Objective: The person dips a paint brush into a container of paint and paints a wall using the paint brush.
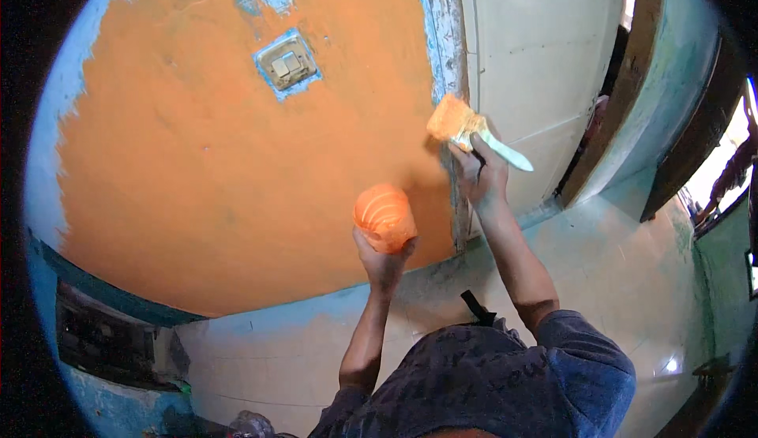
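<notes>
My left hand [385, 263] grips an orange paint container [386, 216] from below, in front of the lower wall. Higher and to the right, my right hand [482, 168] holds a paintbrush by its pale green handle [508, 153]. The broad bristles [449, 119] are coated with orange paint and lie over the wall's right edge, beside the worn door frame; whether they touch it cannot be told. Orange paint covers most of the wall [237, 171], with pale blue showing along its left side and top. Bare blue rims the light switch [288, 64].
A whitish door panel [533, 41] stands right of the peeling frame [447, 35]. Tiled floor [592, 260] stretches below and to the right. At the lower left is a dark recess [106, 331] above a blue ledge. A brown door frame [616, 94] rises farther right.
</notes>
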A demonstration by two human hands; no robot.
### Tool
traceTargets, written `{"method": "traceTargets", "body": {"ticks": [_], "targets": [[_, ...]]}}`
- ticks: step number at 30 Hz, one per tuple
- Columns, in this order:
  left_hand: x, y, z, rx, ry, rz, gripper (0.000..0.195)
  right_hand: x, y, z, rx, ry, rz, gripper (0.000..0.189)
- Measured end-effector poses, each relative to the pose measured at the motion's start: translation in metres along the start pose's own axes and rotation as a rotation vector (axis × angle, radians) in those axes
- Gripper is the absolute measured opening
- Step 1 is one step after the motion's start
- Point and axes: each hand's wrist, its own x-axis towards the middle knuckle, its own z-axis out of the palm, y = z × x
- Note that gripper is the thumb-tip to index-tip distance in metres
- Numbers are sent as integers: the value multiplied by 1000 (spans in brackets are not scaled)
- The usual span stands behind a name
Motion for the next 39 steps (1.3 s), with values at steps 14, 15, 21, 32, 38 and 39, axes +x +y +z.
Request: {"method": "traceTargets", "body": {"ticks": [14, 15, 21, 32, 38, 39], "targets": [[-5, 16, -35, 47, 145, 75, 90, 167, -76, 211, -661, -381, -1196, 43], [-2, 17, -38, 54, 142, 70, 90, 176, -76, 219, -683, -358, -1297, 35], [18, 22, -49, 19, 140, -8, 86, 164, -28, 164, -939, -149, -1391, 28], [25, 19, -77, -108, 96, -54, 74, 146, -7, 128, -990, -87, -1434, 33], [11, 26, -113, 93, 21, 41, 73, 106, 37, 69, -1053, -29, -1224, 29], [8, 26, -114, 70, 73, 82, 74, 100, 45, 50, -1031, -21, -1184, 27]]}}
